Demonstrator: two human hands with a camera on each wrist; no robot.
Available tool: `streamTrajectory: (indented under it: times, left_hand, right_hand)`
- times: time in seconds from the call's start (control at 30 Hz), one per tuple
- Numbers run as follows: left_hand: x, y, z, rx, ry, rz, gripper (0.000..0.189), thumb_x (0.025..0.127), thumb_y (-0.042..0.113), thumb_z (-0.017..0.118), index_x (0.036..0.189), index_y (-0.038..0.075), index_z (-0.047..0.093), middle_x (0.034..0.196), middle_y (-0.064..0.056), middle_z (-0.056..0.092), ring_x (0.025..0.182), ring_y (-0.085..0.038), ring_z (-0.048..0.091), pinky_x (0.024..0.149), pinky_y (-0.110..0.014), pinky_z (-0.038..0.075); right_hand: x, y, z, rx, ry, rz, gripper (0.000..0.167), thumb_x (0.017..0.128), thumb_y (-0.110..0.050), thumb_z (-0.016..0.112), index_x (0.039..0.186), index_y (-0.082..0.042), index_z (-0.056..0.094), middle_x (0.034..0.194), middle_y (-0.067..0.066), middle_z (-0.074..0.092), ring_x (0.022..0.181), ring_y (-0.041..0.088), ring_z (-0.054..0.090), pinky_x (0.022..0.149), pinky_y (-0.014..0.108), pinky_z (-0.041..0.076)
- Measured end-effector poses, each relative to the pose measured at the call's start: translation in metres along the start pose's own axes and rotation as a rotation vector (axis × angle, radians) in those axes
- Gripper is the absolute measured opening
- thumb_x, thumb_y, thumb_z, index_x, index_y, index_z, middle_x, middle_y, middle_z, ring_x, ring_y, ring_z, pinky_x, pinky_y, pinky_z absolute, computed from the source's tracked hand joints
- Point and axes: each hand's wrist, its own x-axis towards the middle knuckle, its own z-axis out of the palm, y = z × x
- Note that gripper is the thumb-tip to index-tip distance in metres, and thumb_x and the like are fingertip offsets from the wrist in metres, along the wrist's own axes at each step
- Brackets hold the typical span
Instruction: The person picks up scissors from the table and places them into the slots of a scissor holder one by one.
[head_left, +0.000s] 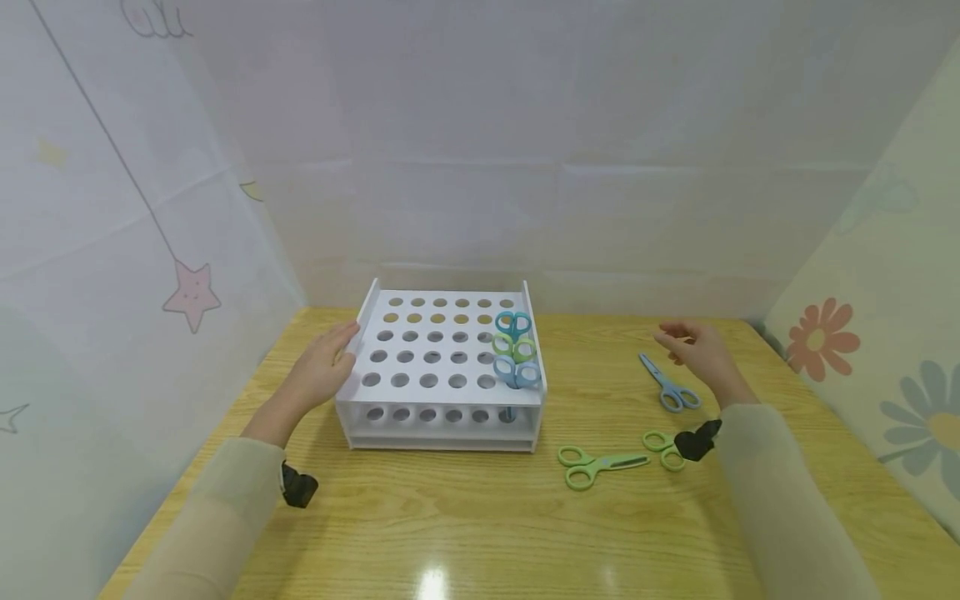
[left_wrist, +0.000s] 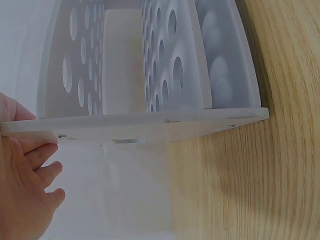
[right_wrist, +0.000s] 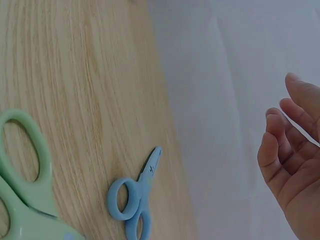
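Across a wood-grain table [head_left: 360,517], pinching a white rack [head_left: 442,396] with the left hand [head_left: 321,364], hovering the right hand [head_left: 697,352], empty, with fingers apart, near loose blue scissors [head_left: 662,380]; seemingly standing halfway, counting three racked pairs [head_left: 516,380], leaving two green pairs [head_left: 600,463] unracked.

Back wall [head_left: 465,208]: whitish, creased, twelve o'clock
Left wall [head_left: 90,217]: smiling pink star [head_left: 192,293], nine o'clock
Right wall [head_left: 900,242]: red flower [head_left: 817,339], three o'clock; grey-blue flower [head_left: 933,427] toward four
Bench [head_left: 375,525]: yellow wood grain, glare [head_left: 432,583] at six o'clock

White rack [head_left: 445,369], tons of round holes, is pinched at its left wall; closed blue scissors [head_left: 667,387] are laid flat to its right.
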Motion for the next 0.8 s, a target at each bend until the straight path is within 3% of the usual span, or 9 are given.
streamTrajectory:
  times: [0.4, 0.8]
  left_hand:
    - [0.001, -0.001, 0.001, 0.006, -0.002, 0.007, 0.051, 0.094, 0.013, 0.034, 0.142, -0.002, 0.028, 0.147, -0.020, 0.023, 0.136, -0.035, 0.012, 0.110, -0.048, 0.007]
    - [0.001, -0.001, 0.001, 0.006, -0.002, -0.005, 0.051, 0.094, 0.014, 0.034, 0.143, -0.001, 0.028, 0.148, -0.019, 0.022, 0.136, -0.035, 0.012, 0.110, -0.048, 0.007]
  right_hand:
    - [-0.011, 0.021, 0.000, -0.013, -0.023, 0.024, 0.055, 0.091, -0.037, 0.054, 0.124, 0.007, 0.050, 0.108, 0.023, 0.053, 0.074, 0.019, 0.057, 0.065, 0.032, 0.053]
    - [-0.021, 0.043, -0.001, -0.050, -0.070, 0.036, 0.051, 0.093, -0.031, 0.054, 0.122, 0.010, 0.050, 0.106, 0.025, 0.053, 0.084, 0.038, 0.057, 0.069, 0.041, 0.053]
